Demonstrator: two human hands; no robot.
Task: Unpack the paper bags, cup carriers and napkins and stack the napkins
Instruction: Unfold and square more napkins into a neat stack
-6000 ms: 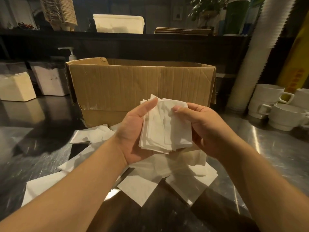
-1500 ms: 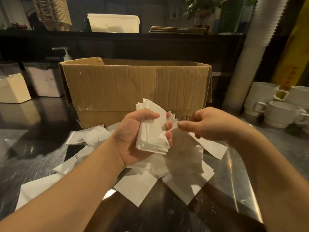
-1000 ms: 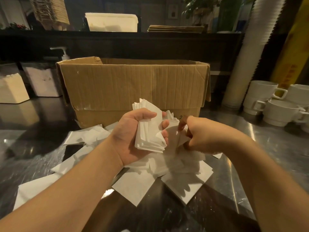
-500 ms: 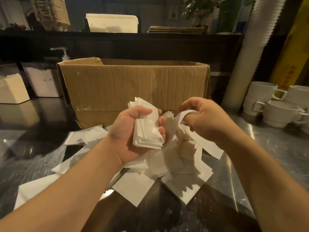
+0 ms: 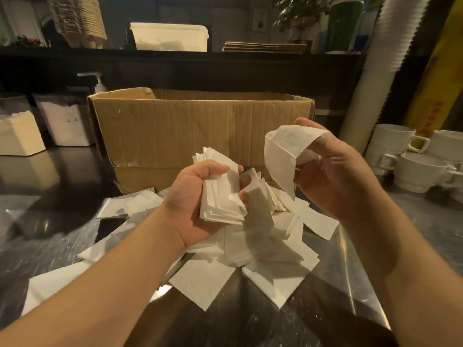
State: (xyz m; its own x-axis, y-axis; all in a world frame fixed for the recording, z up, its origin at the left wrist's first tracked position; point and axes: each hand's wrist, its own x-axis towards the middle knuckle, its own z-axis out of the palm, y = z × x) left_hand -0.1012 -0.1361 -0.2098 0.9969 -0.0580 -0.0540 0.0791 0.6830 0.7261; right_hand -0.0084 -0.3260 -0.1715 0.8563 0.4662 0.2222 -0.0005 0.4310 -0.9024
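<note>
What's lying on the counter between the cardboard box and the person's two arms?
In the head view, loose white napkins lie scattered on the steel counter in front of the cardboard box, overlapping in a heap beneath both hands.

Steel counter (image 5: pixel 411 221) under scattered napkins (image 5: pixel 270 269), cardboard box (image 5: pixel 200 131) behind them, white cups (image 5: pixel 416 171) toward its right edge.

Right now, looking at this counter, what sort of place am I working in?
Probably a cafe or coffee bar back counter: stacked white ceramic cups on a shiny steel worktop, a tall white column of disposable cups, and a shelf holding stacked pulp cup carriers.
</note>
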